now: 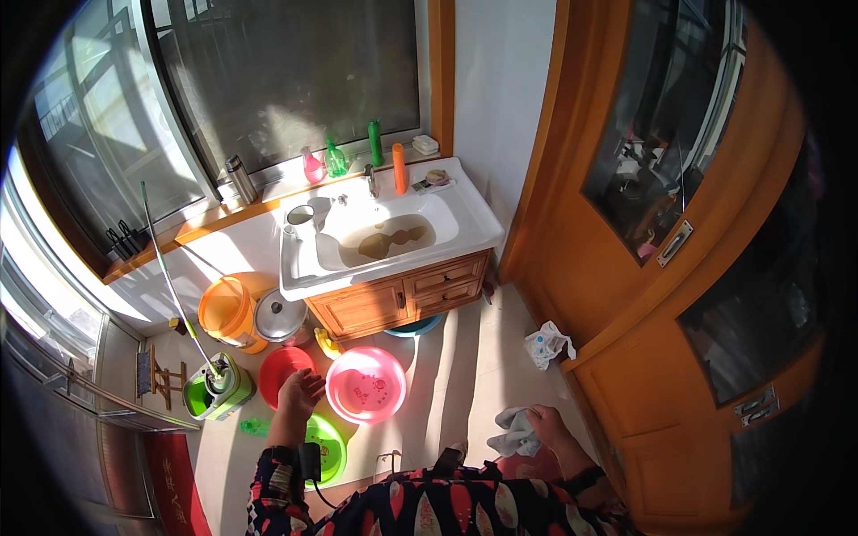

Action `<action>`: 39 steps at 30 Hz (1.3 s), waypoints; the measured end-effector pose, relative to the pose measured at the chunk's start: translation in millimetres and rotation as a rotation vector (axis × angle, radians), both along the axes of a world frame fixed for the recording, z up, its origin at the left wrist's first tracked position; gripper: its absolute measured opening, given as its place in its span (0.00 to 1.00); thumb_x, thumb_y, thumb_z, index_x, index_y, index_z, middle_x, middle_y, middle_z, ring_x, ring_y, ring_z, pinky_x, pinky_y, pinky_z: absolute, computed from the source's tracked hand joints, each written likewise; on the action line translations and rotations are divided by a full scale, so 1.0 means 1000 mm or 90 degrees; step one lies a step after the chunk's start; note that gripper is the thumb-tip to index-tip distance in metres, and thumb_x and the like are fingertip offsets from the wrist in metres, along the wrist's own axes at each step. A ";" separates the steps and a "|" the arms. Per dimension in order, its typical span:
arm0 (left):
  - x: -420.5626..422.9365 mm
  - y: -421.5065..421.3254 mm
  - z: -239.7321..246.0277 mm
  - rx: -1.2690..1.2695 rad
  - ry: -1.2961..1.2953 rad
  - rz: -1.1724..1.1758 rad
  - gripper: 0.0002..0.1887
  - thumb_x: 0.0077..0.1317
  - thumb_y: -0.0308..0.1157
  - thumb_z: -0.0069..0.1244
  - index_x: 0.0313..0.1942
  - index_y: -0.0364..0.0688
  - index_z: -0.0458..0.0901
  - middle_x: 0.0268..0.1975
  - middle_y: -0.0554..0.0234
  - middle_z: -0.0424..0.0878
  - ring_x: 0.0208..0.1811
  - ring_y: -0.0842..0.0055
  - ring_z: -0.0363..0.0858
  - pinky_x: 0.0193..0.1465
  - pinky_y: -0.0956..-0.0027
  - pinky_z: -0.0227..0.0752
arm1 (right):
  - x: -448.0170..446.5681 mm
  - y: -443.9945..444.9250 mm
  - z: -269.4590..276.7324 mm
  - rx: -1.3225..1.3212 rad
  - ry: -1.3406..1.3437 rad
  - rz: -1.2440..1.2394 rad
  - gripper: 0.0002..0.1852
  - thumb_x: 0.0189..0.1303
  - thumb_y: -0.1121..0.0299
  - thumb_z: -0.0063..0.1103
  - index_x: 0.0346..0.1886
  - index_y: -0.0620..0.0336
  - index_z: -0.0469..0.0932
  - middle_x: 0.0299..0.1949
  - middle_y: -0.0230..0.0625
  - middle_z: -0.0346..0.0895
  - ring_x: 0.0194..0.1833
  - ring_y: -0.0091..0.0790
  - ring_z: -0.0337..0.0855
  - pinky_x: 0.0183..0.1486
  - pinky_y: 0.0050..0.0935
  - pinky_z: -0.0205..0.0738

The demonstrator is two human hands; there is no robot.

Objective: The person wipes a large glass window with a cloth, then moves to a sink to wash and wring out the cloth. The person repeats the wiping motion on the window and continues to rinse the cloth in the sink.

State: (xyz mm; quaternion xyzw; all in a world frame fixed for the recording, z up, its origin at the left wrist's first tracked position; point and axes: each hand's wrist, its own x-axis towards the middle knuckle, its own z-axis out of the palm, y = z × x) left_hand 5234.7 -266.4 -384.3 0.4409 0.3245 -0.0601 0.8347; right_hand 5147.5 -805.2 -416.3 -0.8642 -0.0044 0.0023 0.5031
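Note:
My right hand [547, 426] grips a crumpled pale grey cloth [517, 432], which hangs over the floor at lower right. My left hand [299, 395] holds nothing; its fingers are apart and it reaches between a red plastic basin [273, 375] and a pink plastic basin [366, 386]. Below it, partly behind my forearm, lies a green plastic basin [332, 450]. Ahead stands a white washbasin [469, 231] on a wooden cabinet [365, 309], with murky water [385, 241] in its bowl. A white mug [301, 221] stands on its left side.
A spin-mop bucket [231, 395], an orange bucket [226, 308] and a lidded metal pot [276, 317] stand at left. A green bottle [255, 427] lies near my left forearm. A white plastic bag [548, 344] lies by the wooden door [556, 248]. Bottles line the windowsill.

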 end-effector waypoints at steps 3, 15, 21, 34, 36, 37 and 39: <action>0.028 -0.037 0.002 -0.035 0.002 -0.105 0.18 0.68 0.41 0.47 0.52 0.41 0.73 0.47 0.51 0.79 0.49 0.58 0.78 0.51 0.55 0.74 | 0.088 0.016 0.072 0.109 0.144 0.081 0.16 0.69 0.61 0.51 0.45 0.65 0.80 0.31 0.33 0.79 0.32 0.22 0.74 0.38 0.27 0.72; 0.226 -0.145 0.041 0.213 -0.217 -0.347 0.48 0.59 0.33 0.61 0.73 0.46 0.46 0.71 0.47 0.51 0.68 0.56 0.60 0.66 0.56 0.60 | 0.367 0.118 0.224 0.170 -0.043 0.302 0.15 0.68 0.64 0.53 0.48 0.67 0.78 0.36 0.32 0.80 0.38 0.20 0.74 0.45 0.23 0.71; 0.343 -0.146 0.036 0.104 -0.261 -0.187 0.08 0.64 0.25 0.50 0.42 0.35 0.80 0.34 0.66 0.82 0.38 0.80 0.79 0.45 0.73 0.73 | 0.478 0.163 0.239 0.118 0.041 0.320 0.10 0.64 0.71 0.59 0.46 0.64 0.79 0.35 0.28 0.80 0.36 0.17 0.75 0.41 0.20 0.73; 0.476 -0.062 0.035 0.326 -0.296 -0.032 0.10 0.62 0.24 0.50 0.43 0.36 0.81 0.41 0.62 0.82 0.42 0.78 0.79 0.49 0.74 0.72 | 0.636 0.162 0.153 -0.078 -0.148 0.297 0.19 0.57 0.70 0.63 0.52 0.63 0.76 0.44 0.42 0.80 0.40 0.34 0.81 0.43 0.29 0.75; 0.479 -0.052 0.013 0.776 -0.241 -0.166 0.25 0.55 0.30 0.59 0.54 0.35 0.76 0.59 0.43 0.72 0.65 0.57 0.67 0.66 0.63 0.61 | 0.652 0.153 0.111 -0.204 -0.158 0.349 0.26 0.57 0.66 0.63 0.59 0.60 0.71 0.52 0.43 0.77 0.49 0.39 0.78 0.49 0.33 0.73; 0.478 -0.045 0.002 0.801 -0.198 -0.169 0.27 0.54 0.31 0.61 0.55 0.35 0.75 0.60 0.44 0.72 0.66 0.57 0.66 0.67 0.63 0.60 | 0.657 0.147 0.089 -0.281 -0.170 0.370 0.29 0.57 0.63 0.63 0.62 0.58 0.68 0.56 0.42 0.74 0.54 0.41 0.75 0.52 0.36 0.71; 0.475 -0.032 -0.017 0.861 -0.035 -0.235 0.29 0.53 0.34 0.62 0.56 0.36 0.74 0.61 0.44 0.71 0.65 0.57 0.67 0.67 0.62 0.60 | 0.668 0.134 0.048 -0.396 -0.144 0.413 0.33 0.57 0.59 0.62 0.66 0.55 0.64 0.63 0.41 0.68 0.62 0.42 0.69 0.57 0.40 0.68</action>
